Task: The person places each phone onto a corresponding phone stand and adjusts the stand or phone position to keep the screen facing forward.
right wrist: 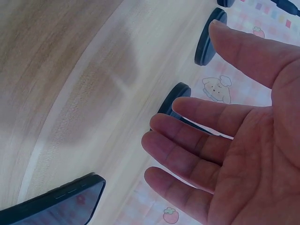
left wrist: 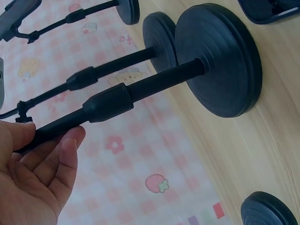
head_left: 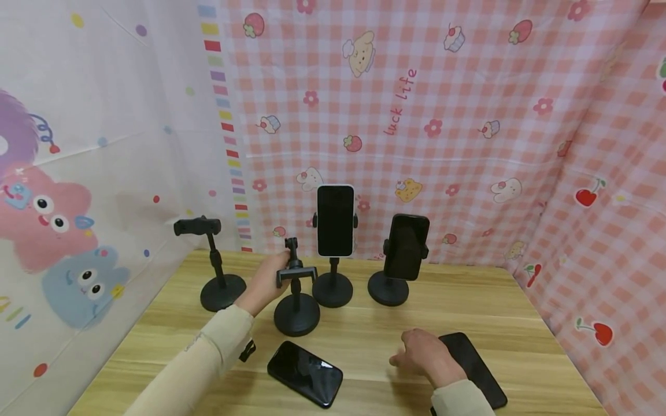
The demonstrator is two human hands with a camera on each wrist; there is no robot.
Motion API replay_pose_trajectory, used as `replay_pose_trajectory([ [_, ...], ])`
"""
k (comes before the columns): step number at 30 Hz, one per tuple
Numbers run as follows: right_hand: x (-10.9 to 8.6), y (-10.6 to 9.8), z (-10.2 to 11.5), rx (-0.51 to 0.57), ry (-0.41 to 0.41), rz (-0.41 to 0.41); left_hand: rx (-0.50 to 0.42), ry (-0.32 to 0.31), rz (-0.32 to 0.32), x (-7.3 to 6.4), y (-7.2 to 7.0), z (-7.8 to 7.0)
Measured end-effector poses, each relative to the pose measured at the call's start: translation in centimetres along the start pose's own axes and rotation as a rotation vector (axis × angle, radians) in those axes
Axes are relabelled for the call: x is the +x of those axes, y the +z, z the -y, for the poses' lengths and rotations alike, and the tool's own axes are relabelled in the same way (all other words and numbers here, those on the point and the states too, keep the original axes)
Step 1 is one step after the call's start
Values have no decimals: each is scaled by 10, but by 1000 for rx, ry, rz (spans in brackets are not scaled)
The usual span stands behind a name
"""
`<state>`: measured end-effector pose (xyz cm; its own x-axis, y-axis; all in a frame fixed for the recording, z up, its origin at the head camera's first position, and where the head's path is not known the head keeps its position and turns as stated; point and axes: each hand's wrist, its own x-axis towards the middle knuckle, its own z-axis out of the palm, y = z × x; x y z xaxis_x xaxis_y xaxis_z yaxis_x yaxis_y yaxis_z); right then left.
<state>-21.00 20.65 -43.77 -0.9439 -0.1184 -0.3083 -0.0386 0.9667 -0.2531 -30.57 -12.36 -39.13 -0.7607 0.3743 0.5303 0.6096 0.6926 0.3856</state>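
My left hand pinches the upper pole of a black phone stand between thumb and fingers. Its round base stands on the table, and its empty clamp faces me. In the left wrist view the pole runs from the fingers down to the base. My right hand is over the table at the right, its fingers relaxed and holding nothing, as the right wrist view of the palm shows. Beside it lies a black phone, partly hidden by the hand. Another black phone lies in front of the gripped stand.
Behind, one stand holds a white-edged phone upright and another holds a black phone, slightly tilted. A further stand with an empty clamp is at the left. Patterned cloths hang around the wooden table.
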Motion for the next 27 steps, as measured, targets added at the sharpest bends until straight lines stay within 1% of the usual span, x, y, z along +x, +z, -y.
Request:
replay_pose_trajectory([
  [4, 0, 1, 0, -12, -18, -16, -6, 23, -14, -3, 1, -3],
  [7, 0, 3, 0, -15, -21, -22, -13, 14, -19, -5, 2, -3],
  [9, 0, 3, 0, -15, -22, -24, -28, -13, -2, -7, 1, -3],
  [12, -1, 4, 0, -12, -22, -23, -50, -81, 31, -12, -2, -5],
  [14, -1, 3, 0, -13, -27, -22, -51, -121, 38, -15, -4, -7],
  [16, -1, 3, 0, -12, -30, -22, -29, -141, 15, -18, -6, -8],
  [17, -1, 3, 0, -12, -31, -22, -8, -135, -4, -20, -7, -8],
  [19, -1, 3, 0, -13, -33, -21, 47, -90, -65, -23, -9, -7],
  [21, -1, 3, 0, -15, -34, -22, 120, -12, -139, -26, -10, -4],
  [24, 0, 4, 0, -18, -34, -25, 221, 152, -250, -28, -13, -1],
  [25, 0, 4, 0, -19, -34, -26, 251, 207, -277, -28, -14, -1],
  [27, 0, 4, 1, -19, -33, -27, 301, 309, -310, -26, -17, -2],
])
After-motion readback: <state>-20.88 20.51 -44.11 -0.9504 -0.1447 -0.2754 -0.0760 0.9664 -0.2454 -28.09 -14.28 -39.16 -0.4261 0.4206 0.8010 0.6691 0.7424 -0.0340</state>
